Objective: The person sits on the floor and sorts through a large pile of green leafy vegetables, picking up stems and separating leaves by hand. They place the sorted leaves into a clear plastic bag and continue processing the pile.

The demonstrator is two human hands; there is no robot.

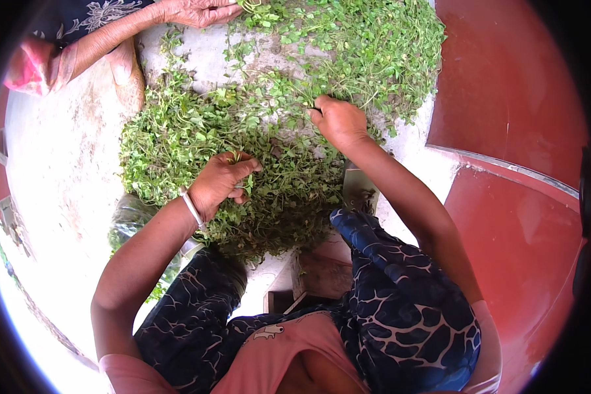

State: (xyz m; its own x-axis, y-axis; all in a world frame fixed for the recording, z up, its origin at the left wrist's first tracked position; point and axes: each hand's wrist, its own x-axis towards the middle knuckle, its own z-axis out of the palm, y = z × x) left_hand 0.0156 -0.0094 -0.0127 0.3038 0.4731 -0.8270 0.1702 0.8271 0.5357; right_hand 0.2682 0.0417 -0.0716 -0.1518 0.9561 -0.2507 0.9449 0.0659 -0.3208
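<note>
Leafy green sprigs [177, 131] lie in a wide, loose layer over the pale ground in front of me. My left hand [224, 178], with a white bangle at the wrist, is curled low over the near part of the layer. Green stems and leaves poke out between its closed fingers. Farther forward and to the right, my right hand [341, 123] is closed in a pinch. A small bunch of green sprigs [306, 96] sticks out at its fingertips, above the layer.
Across from me, another person's hand [200, 10] holds some sprigs, with a bare foot [126, 75] below that arm. A clear plastic bag [130, 215] with greenery stands by my left leg. A wooden stool [322, 276] shows between my knees. Red panels [505, 79] are at the right.
</note>
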